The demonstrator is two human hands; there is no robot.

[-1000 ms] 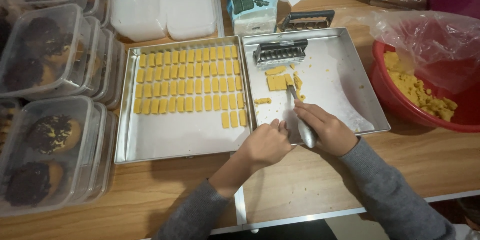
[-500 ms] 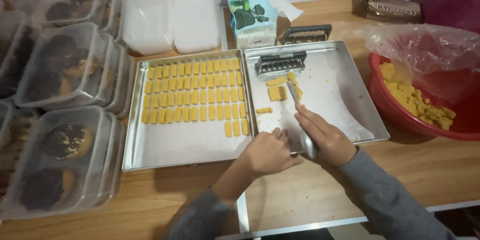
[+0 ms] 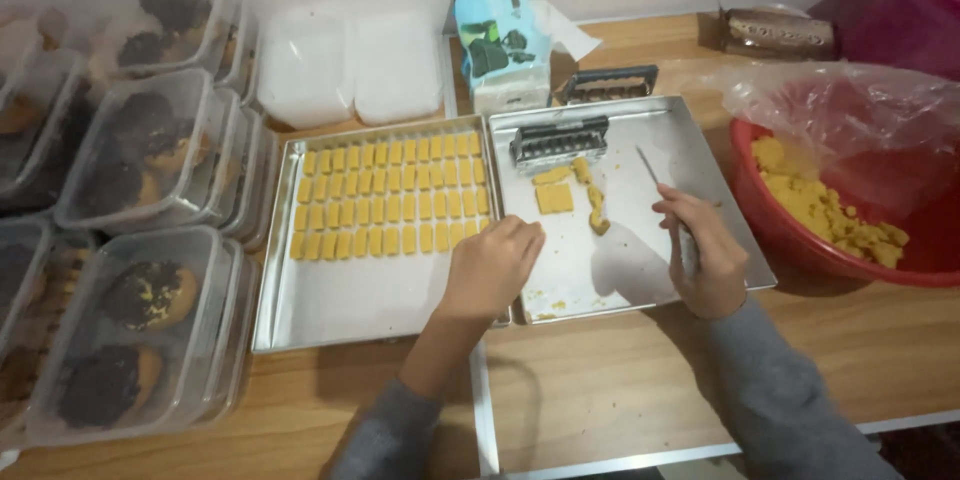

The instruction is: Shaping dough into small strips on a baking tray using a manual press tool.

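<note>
While your right hand [image 3: 705, 265] closes around the handle of a thin metal knife [image 3: 662, 190], blade pointing toward 11 o'clock over the right tray [image 3: 700, 155], your left hand [image 3: 492, 265] rests knuckles-up across the seam between both trays, fingers curled; whether it holds anything cannot be told. Yellow dough pieces [image 3: 570, 192] lie at 12 o'clock from the left hand, just below a dark ridged cutter [image 3: 558, 143]. On the left tray [image 3: 330, 310], at 10 o'clock from that hand, sit rows of small yellow cut pieces [image 3: 390, 200]. A red bowl [image 3: 790, 230] with yellow dough stands at 3 o'clock on the tabletop [image 3: 620, 390].
</note>
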